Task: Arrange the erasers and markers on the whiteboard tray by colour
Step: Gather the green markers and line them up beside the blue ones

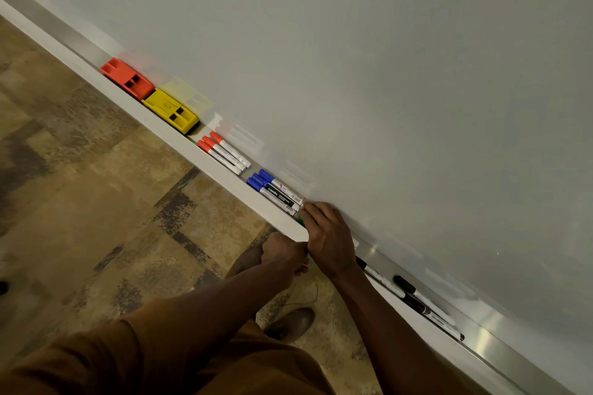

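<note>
On tray [179, 141], right hand [327, 237] covers green marker [300, 221] beside blue markers [276, 191].

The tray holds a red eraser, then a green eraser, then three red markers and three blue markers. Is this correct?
Not quite: the head view shows the second eraser is yellow, not green. The red eraser, the three red markers and three blue markers on the tray are as stated.
</note>
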A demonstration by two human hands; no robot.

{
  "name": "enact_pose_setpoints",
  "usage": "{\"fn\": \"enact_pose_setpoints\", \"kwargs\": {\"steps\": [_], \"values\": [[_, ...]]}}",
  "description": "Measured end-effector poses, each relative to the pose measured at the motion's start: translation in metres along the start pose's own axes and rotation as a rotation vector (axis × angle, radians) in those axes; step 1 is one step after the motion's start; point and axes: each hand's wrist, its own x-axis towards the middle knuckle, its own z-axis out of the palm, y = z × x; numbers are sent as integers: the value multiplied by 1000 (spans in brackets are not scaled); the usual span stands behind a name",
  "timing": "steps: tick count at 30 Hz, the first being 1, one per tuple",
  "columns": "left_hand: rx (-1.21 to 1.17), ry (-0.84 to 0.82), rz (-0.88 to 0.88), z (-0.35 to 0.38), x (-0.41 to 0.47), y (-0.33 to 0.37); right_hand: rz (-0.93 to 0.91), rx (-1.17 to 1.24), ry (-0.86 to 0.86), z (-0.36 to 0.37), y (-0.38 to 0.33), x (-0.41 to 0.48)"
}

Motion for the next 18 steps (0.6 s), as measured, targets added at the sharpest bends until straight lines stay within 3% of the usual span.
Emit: {"fn": "enact_pose_setpoints", "kwargs": {"steps": [7,14,16,18], "values": [[4,-40,-1,-2,0,-1,-17,36,-68,4,4,1],[31,-34,50,0,7,-8,12,46,-3,-4,0,-4],[130,-24,118,4,7,-10,67,55,50,-9,1,-13],[426,45,303,11,6,-12,167,77,114,-16,5,-32]]}}
